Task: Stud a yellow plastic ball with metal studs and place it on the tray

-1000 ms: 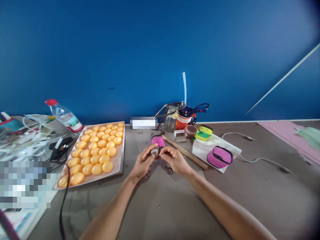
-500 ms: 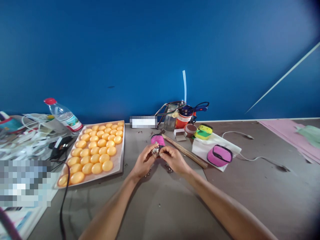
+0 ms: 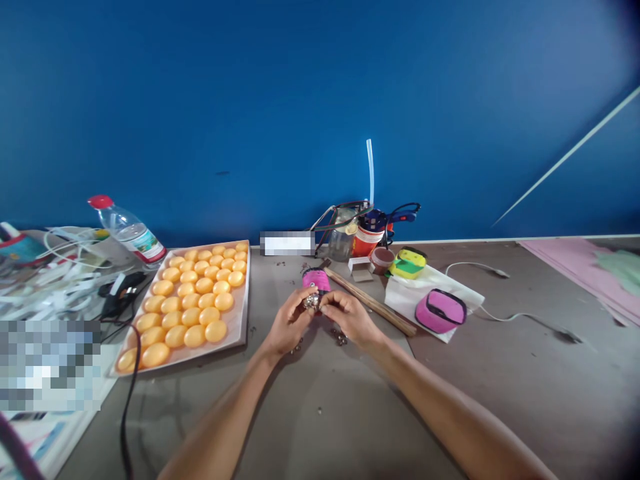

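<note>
At the middle of the table my left hand (image 3: 291, 325) is closed, its thumb and fingers around a small cluster of shiny silver pieces (image 3: 311, 302). My right hand (image 3: 351, 320) pinches at the right edge of the same cluster. What exactly lies between its fingertips is too small to make out. Just beyond the fingers sits a small pink piece with black trim (image 3: 316, 278), partly hidden by the cluster. Small metal bits (image 3: 340, 338) lie on the table under my right hand, and a few more show by my left wrist.
On the left is a tray of orange domes (image 3: 204, 319), with a bottle (image 3: 137, 233) and cables behind. A wooden stick (image 3: 370, 302) lies right of my hands. Farther right, a pink-and-black item (image 3: 440, 311) and a yellow-green one (image 3: 409, 263) rest on white paper (image 3: 400, 294).
</note>
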Tool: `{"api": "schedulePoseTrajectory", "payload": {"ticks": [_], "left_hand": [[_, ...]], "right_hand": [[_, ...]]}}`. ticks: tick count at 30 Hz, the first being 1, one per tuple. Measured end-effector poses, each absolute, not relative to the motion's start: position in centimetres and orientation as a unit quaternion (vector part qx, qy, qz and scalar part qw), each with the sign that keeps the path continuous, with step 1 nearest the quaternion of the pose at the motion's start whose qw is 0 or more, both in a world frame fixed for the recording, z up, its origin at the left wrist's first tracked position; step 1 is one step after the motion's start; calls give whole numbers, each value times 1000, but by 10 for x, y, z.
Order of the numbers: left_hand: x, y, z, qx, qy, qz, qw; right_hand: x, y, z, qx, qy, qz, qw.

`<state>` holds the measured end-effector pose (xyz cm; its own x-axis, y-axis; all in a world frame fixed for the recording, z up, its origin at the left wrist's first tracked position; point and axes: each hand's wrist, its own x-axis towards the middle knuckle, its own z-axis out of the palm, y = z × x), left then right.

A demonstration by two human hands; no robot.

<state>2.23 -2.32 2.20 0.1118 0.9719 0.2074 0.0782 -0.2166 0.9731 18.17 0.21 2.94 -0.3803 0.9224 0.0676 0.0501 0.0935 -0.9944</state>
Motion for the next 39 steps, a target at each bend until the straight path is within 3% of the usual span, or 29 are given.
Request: {"api": "schedulePoseTrajectory", "payload": {"ticks": [21, 33, 39], "left_hand": [[24, -24, 20, 528, 440, 530, 496], [16, -19, 15, 500, 449, 607, 424], [16, -17, 15, 505, 489, 589, 399]], "right_hand": [[186, 2, 37, -388, -587, 582, 407], [182, -5, 25, -362, -855, 231, 290], [183, -4, 21, -365, -889, 154, 231]]}}
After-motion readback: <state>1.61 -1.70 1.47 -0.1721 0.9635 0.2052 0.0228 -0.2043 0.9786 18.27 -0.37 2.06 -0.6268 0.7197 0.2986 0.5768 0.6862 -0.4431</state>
